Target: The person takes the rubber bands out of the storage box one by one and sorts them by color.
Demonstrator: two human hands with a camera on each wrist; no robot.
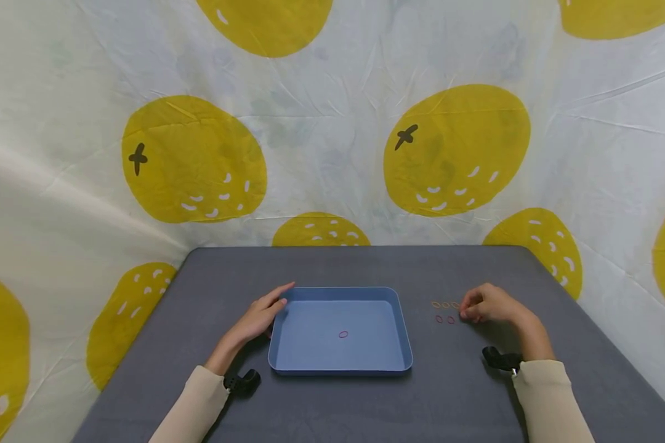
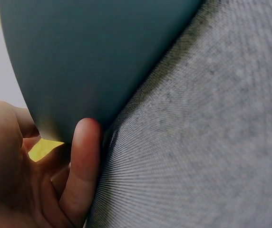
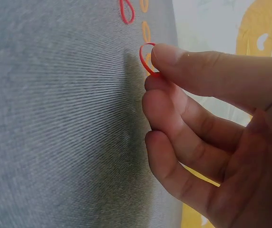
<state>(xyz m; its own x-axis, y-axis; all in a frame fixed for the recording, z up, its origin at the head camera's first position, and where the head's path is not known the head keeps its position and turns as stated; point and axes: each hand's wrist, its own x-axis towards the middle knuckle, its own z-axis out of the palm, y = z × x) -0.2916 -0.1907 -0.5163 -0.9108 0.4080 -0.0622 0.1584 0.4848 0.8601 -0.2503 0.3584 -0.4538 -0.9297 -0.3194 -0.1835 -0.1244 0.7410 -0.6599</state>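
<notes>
Your right hand (image 1: 490, 304) pinches one red rubber band (image 3: 147, 59); two red and three orange lie beside it. Your left hand (image 1: 260, 317), fingers straight, touches the tray (image 1: 288, 360) holding one red band (image 1: 343, 335).

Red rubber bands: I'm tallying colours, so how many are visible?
4: one in the blue tray, two on the mat, one pinched by the right hand. That hand may hide more.

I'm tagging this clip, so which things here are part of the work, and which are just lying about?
In use:
- right hand, pinching a red band
- left hand, fingers straight against the tray
- red band in tray
- loose bands on the table, orange and red

Just there:
- table
- lemon-print cloth behind
</notes>
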